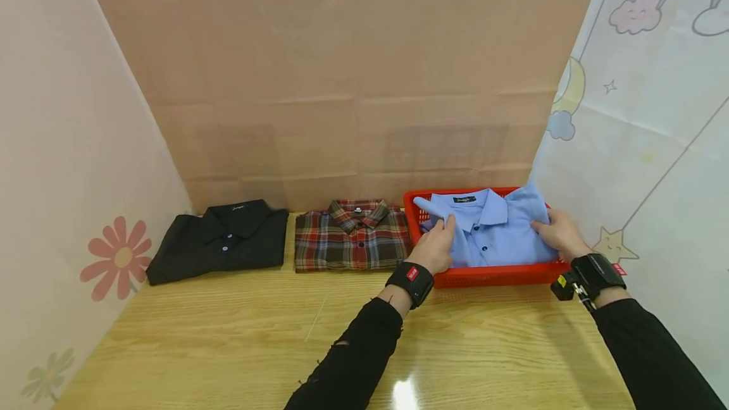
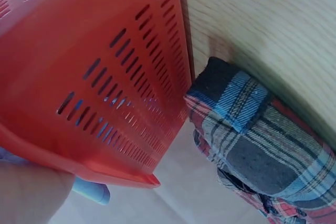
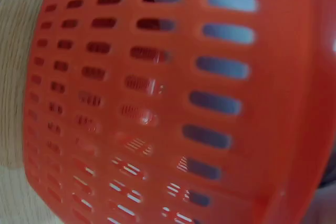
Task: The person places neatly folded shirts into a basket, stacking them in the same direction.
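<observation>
A folded light blue shirt [image 1: 498, 236] with its collar up top lies in the red plastic basket [image 1: 484, 277], one corner sticking out past the left rim. My left hand [image 1: 435, 247] pinches the shirt's left side between thumb and fingers. On the opposite side my right hand [image 1: 560, 235] grips the shirt's right edge, its fingertips partly hidden by cloth. In the left wrist view a bit of blue cloth [image 2: 92, 190] pokes out beside the hand. Mostly the slotted basket wall [image 3: 173, 103] fills the right wrist view.
Left of the basket lies a folded plaid shirt [image 1: 355, 242], close to its wall. Farther left is a folded black shirt [image 1: 228, 236]. Something purple [image 1: 426, 224] shows under the blue shirt. Brown paper [image 1: 353, 81] backs the wooden table [image 1: 228, 340]; a white panel [image 1: 672, 176] stands at right.
</observation>
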Motion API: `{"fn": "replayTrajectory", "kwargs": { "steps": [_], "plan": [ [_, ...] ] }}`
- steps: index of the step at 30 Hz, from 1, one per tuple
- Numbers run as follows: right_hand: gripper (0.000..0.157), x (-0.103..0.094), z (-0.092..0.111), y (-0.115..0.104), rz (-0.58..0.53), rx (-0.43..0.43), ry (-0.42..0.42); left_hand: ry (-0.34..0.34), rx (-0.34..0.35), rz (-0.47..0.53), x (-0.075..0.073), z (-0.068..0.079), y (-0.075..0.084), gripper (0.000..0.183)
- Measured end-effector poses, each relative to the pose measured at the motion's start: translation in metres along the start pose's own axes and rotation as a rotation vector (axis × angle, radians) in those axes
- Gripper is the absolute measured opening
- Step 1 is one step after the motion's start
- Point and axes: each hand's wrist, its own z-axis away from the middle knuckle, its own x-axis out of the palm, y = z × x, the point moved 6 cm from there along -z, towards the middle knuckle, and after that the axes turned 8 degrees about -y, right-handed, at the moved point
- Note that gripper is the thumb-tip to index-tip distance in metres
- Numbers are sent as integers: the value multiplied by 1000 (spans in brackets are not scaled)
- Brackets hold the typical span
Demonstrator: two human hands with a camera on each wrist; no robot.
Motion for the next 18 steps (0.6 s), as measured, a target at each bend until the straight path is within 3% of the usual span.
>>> {"fn": "replayTrajectory", "kwargs": {
  "steps": [8,13,18],
  "plan": [
    [57,10,-8,12,25,40,-62,1,-30,-223,1,-4,-6,72],
    [62,14,-9,21,63,116,-107,-30,-92,-212,4,-2,-17,60],
    [63,13,-9,23,121,130,-120,-48,-154,-142,5,2,-25,54]
  ]
}}
